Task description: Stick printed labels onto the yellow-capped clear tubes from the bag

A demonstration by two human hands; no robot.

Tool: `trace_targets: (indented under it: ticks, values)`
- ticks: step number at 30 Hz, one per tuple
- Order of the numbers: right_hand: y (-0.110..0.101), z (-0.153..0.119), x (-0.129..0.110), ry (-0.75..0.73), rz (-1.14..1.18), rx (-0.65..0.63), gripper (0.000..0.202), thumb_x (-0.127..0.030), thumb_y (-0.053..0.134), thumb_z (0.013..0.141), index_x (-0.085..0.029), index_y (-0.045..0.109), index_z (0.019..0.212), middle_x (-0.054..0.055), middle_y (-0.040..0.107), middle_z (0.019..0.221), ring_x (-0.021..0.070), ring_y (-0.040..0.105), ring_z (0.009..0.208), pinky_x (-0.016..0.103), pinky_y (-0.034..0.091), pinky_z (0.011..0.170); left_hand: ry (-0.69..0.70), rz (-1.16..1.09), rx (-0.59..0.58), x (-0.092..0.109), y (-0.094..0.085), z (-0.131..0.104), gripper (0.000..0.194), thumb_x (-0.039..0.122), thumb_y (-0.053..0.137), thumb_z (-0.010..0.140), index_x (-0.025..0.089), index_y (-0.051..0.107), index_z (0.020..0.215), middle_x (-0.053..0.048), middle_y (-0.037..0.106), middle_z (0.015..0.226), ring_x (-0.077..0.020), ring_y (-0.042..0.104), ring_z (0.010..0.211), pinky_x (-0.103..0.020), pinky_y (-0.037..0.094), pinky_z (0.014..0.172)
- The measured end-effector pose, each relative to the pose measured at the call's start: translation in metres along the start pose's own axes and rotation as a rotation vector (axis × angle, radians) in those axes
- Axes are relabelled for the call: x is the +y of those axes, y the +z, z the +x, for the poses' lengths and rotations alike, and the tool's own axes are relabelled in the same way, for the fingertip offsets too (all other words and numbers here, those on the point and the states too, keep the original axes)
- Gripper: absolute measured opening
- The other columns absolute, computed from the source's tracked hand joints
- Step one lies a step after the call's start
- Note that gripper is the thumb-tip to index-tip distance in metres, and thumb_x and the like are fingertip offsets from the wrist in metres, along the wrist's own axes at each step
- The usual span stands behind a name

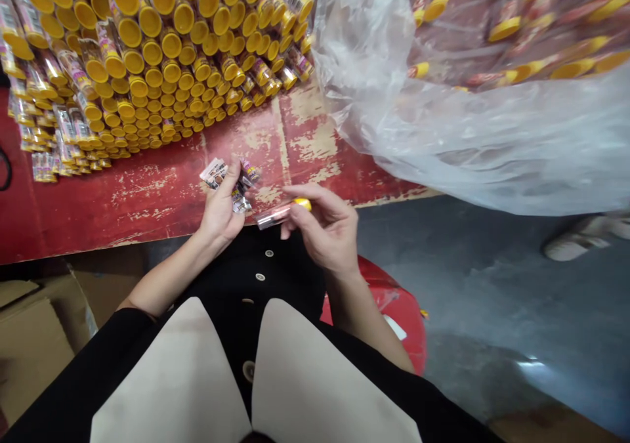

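Right hand [329, 232] pinched on yellow-capped tube [273, 216], just right of left hand [219, 212], by near edge of red surface [162, 213]. Left closed on printed slips [213, 172]. Grip tube at cap, body clear; pinch slips lightly, no creasing.

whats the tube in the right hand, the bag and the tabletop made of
Tube: likely clear, glossy plastic; its end shines, though blurred. Bag: thin, cloudy plastic film, by its crinkles. Tabletop: perhaps painted board; worn red shows pale patches.

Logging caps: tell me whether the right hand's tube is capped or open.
Capped: a yellow cap shows at one end of the tube in the right hand.
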State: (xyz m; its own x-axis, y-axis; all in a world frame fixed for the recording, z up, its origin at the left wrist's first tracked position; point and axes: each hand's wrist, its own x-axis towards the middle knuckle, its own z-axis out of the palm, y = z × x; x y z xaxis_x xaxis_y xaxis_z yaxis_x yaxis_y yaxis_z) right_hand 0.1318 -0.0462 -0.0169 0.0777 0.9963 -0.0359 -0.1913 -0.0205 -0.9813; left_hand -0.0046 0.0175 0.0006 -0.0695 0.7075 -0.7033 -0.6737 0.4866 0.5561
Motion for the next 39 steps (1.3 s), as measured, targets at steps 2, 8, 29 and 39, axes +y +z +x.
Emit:
trace_targets:
  ticks: [2, 8, 29, 39]
  values:
    - [-0.006, 0.000, 0.000, -0.021, 0.019, 0.057, 0.029, -0.037, 0.073, 0.087, -0.028, 0.068, 0.114, -0.001, 0.065, 0.090, 0.0074, 0.059, 0.055, 0.023, 0.056, 0.047, 0.008, 0.027, 0.021, 0.002, -0.002, 0.003, 0.027, 0.035, 0.086, 0.075, 0.018, 0.067, 0.082, 0.001, 0.070, 0.079, -0.0084, 0.066, 0.069, -0.014, 0.037, 0.047]
    - [-0.006, 0.005, 0.004, -0.161, -0.093, 0.171, 0.025, -0.043, 0.067, 0.091, -0.029, 0.062, 0.112, 0.000, 0.065, 0.093, 0.0093, 0.061, 0.061, 0.028, 0.062, 0.058, 0.008, 0.038, -0.004, -0.005, -0.007, 0.002, 0.027, 0.035, 0.087, 0.074, 0.018, 0.068, 0.083, 0.001, 0.069, 0.079, -0.0095, 0.065, 0.068, -0.018, 0.040, 0.050]
    - [0.009, -0.001, 0.013, -0.519, -0.510, 0.169, 0.039, -0.013, 0.066, 0.090, -0.033, 0.073, 0.122, 0.007, 0.066, 0.112, 0.0195, 0.067, 0.103, 0.038, 0.061, 0.085, 0.115, 0.210, -0.252, -0.010, -0.018, -0.025, 0.060, 0.040, 0.095, 0.057, 0.019, 0.069, 0.106, 0.004, 0.068, 0.076, -0.0073, 0.060, 0.056, -0.017, 0.040, 0.040]
    - [0.031, 0.008, 0.014, -0.585, -0.514, 0.316, 0.029, -0.011, 0.074, 0.083, -0.030, 0.079, 0.104, 0.003, 0.065, 0.096, 0.0135, 0.066, 0.087, 0.031, 0.058, 0.072, 0.167, 0.240, -0.235, -0.008, -0.027, -0.026, 0.049, 0.047, 0.094, 0.056, 0.016, 0.066, 0.081, 0.002, 0.067, 0.072, -0.0049, 0.054, 0.049, -0.017, 0.042, 0.039]
